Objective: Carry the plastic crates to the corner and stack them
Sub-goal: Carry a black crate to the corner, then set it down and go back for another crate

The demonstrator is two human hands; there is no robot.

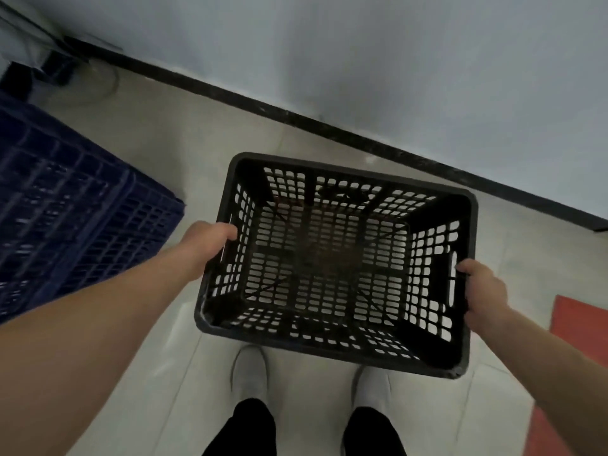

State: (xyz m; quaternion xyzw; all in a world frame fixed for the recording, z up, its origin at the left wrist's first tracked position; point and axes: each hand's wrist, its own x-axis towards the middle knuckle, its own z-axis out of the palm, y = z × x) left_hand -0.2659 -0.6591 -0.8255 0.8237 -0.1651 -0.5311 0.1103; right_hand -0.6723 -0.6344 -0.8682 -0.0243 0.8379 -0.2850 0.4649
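A black perforated plastic crate [355,166] hangs in front of me above the pale tiled floor, empty and upright. My left hand [207,245] grips its left side at the handle slot, fingers curled over the rim. On the opposite side my right hand [482,291] holds the right handle slot the same way. A dark blue plastic crate [75,205] stands on the floor at the left, apart from the black one.
A white wall [427,60] with a black skirting board [296,116] runs diagonally across the back. Dark clutter and cables [49,67] lie in the far left corner. A red mat [579,320] lies at the right. My two shoes [250,370] stand below the crate.
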